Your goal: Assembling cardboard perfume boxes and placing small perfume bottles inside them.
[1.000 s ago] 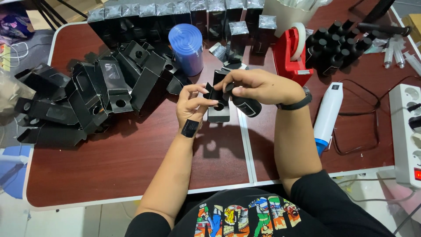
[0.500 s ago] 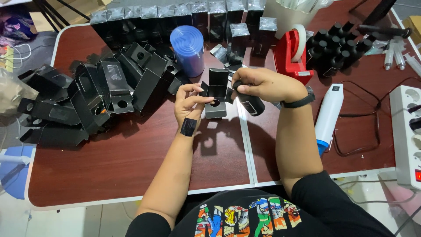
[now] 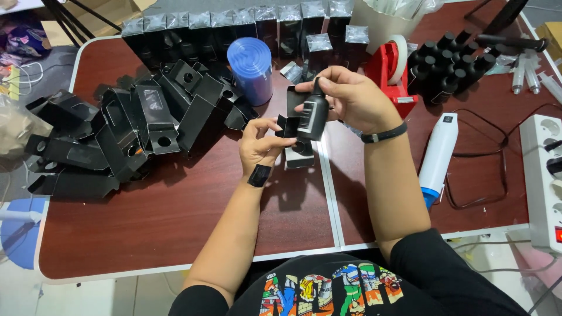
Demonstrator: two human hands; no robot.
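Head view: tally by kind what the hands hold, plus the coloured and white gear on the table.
Black bottle, in the right hand: 1
Black carton, open, in the left hand: 1
Blue roll: 1
Red tape dispenser: 1
White heat gun: 1
White power strip: 1
Total: 6

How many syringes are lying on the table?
3 syringes, side by side at the table's far right edge, beyond the cluster of black bottles. More may be hidden past the frame's edge.
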